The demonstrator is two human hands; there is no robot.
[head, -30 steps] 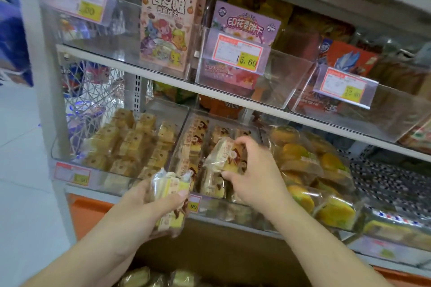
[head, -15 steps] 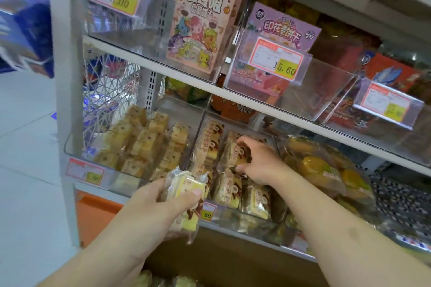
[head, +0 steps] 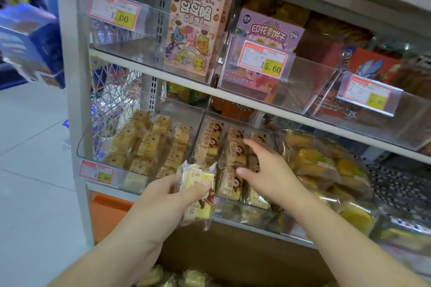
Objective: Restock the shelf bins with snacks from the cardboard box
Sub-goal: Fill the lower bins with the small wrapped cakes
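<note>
My left hand (head: 163, 200) grips a few clear-wrapped yellow cake packs (head: 198, 191) in front of the lower shelf. My right hand (head: 268, 170) hovers over the middle clear bin (head: 233, 209), fingers spread and straight, holding nothing. That bin holds rows of the same wrapped cake packs (head: 231, 156). At the bottom edge, the cardboard box (head: 233, 256) shows more wrapped snacks (head: 172, 277) inside it.
The left bin (head: 100, 154) holds brown wrapped cakes, the right bin yellow bagged cakes (head: 321, 165). The shelf above (head: 233, 98) carries clear bins with a pink snack box (head: 193, 25), a purple snack box (head: 270, 30) and price tags. White floor lies to the left.
My right hand put its cake pack down in the middle bin, let go and now draws back with open fingers. The left hand keeps its packs. The view shifted left.
</note>
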